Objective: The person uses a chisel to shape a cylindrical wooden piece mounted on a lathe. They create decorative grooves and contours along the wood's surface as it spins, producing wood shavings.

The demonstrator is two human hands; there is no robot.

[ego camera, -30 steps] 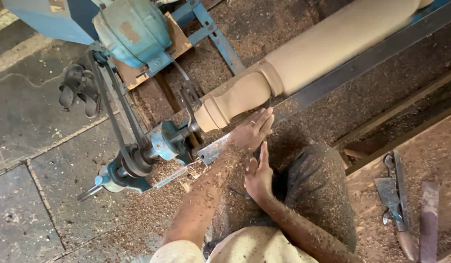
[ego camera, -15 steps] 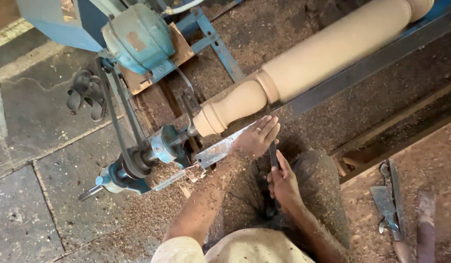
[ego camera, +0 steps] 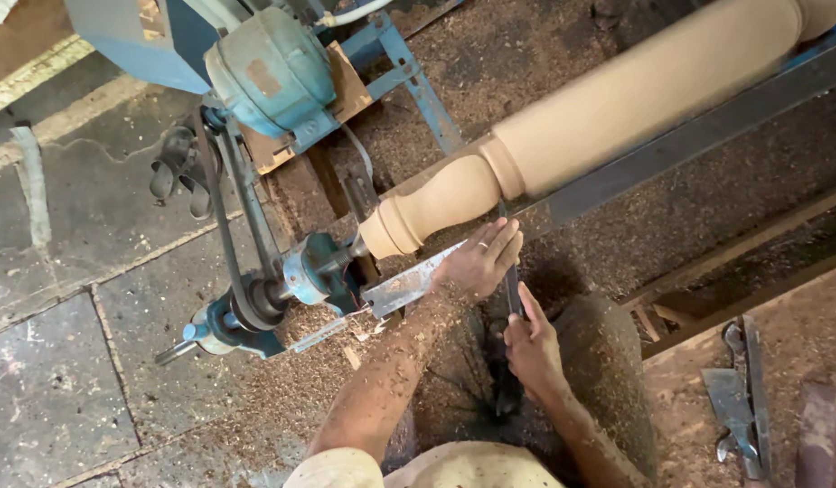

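Note:
A long pale turned wooden post (ego camera: 617, 108) is mounted on a lathe and looks blurred with spin. My left hand (ego camera: 479, 260) rests on the metal tool rest (ego camera: 409, 285), fingers over a dark chisel (ego camera: 512, 282) whose tip points up at the groove of the post. My right hand (ego camera: 529, 348) grips the lower part of that chisel, near its handle. Both forearms are dusted with sawdust. The chisel's handle end is hidden against my lap.
A blue motor (ego camera: 269, 77) drives a belt (ego camera: 242, 217) down to the lathe's pulley (ego camera: 246, 312) at left. A dark steel rail (ego camera: 707, 122) runs under the post. Spare metal tools (ego camera: 739, 398) lie at right. Sawdust covers the stone floor.
My right hand has taken hold of the chisel and brought it up beside my left hand at the rest. The view has shifted a little to the left.

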